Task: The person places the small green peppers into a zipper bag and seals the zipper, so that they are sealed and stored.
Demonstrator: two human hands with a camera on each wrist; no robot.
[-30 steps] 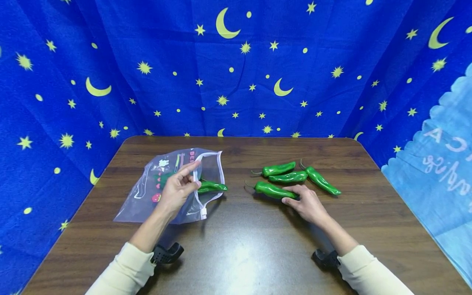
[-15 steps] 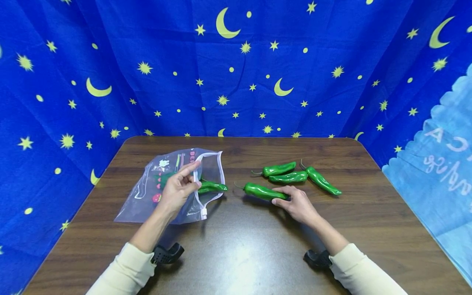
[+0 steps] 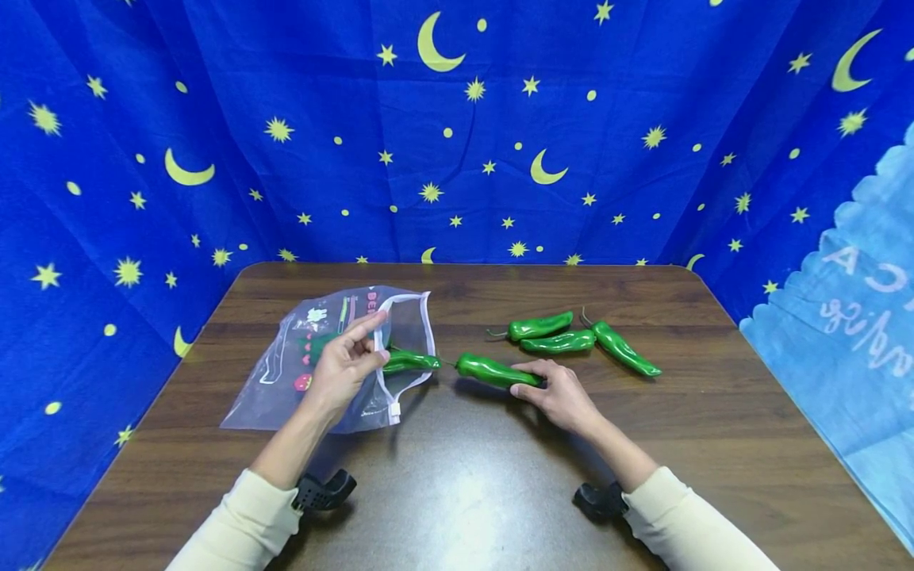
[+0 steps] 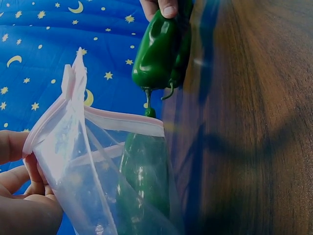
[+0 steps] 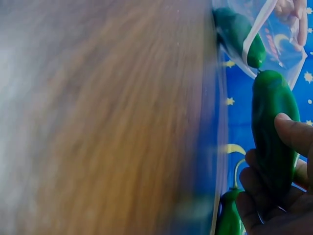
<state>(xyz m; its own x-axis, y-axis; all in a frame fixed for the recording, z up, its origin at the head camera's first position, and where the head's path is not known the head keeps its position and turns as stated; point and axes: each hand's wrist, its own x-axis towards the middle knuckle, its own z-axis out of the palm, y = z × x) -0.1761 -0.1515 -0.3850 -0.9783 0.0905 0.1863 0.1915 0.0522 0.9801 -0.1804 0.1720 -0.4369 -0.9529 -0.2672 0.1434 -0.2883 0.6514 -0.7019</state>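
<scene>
Blue cloth backdrop [image 3: 485, 119] with yellow moons and stars is hanging behind the brown wood-grain table [image 3: 464, 476]. Both forearms are angling inward. Person's left hand [image 3: 344, 369] is pinching a clear printed plastic zip bag [image 3: 274, 396] by its white rim; right hand [image 3: 560, 394] is gripping a long glossy green pepper [image 3: 493, 370], stem pointing toward the bag mouth. Another green pepper [image 3: 410, 362] is lying in the mouth; three more green peppers [image 3: 558, 342] are lying beyond the right hand.

brown wood-grain table [image 3: 343, 531] | left: translucent zip bag [image 3: 274, 400] | right of centre: three green peppers [image 3: 558, 342] close together
</scene>
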